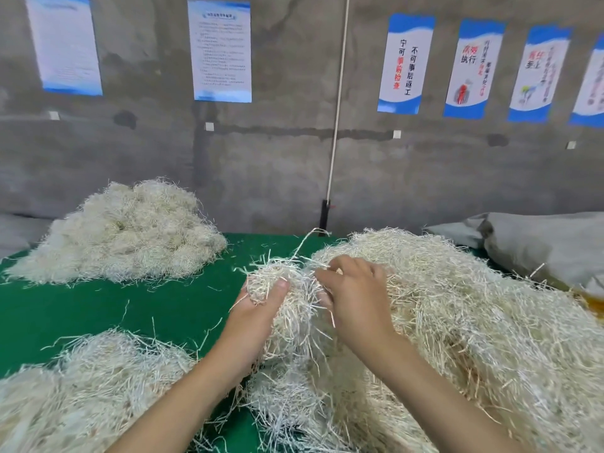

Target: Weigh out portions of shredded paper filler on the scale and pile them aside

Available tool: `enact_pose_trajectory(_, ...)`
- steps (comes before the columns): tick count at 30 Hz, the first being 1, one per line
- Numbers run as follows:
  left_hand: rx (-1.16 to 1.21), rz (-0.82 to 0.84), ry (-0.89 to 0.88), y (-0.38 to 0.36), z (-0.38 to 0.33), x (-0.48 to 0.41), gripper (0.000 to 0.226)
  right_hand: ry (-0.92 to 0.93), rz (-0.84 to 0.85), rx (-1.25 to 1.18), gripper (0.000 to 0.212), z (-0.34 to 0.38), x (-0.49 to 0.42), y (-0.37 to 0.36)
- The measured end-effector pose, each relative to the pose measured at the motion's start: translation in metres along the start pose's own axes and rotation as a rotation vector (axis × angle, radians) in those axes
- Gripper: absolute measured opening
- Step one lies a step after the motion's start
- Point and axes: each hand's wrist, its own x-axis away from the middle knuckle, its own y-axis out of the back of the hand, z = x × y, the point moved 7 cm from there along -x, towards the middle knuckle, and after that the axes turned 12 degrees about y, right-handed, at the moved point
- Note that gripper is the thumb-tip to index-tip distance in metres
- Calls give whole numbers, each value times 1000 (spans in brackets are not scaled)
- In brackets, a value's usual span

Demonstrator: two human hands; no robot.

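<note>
Your left hand (258, 310) clenches a clump of cream shredded paper filler (295, 304) over the green tabletop (98, 308) while your right hand (356, 292) pinches its strands, evidently to free a portion from the adjoining heap (474, 322).

Three paper piles (124, 233) (81, 397) (474, 322), two hands (258, 308) (353, 289), six wall posters (63, 44) (219, 50) (406, 63) (474, 68) (537, 73) (591, 83)

Forearms forward; left hand (258, 310) palm-up, thumb clamping paper shreds (273, 275); right hand (356, 295) palm-down, pinching them.
</note>
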Motion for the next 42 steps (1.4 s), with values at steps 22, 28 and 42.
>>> enact_pose_trajectory(22, 265, -50, -148, 3, -19, 0, 96, -799, -143, -1064, 15, -149, -30, 31)
enact_pose_trajectory(28, 258, -53, -143, 6, -24, 3, 98, -711, -342, -1180, 24, -154, -82, 70)
enact_pose_trajectory(42, 270, 253, -97, -31, -56, 8, 120, -507, 503, -1510, 65, -34, -32, -2)
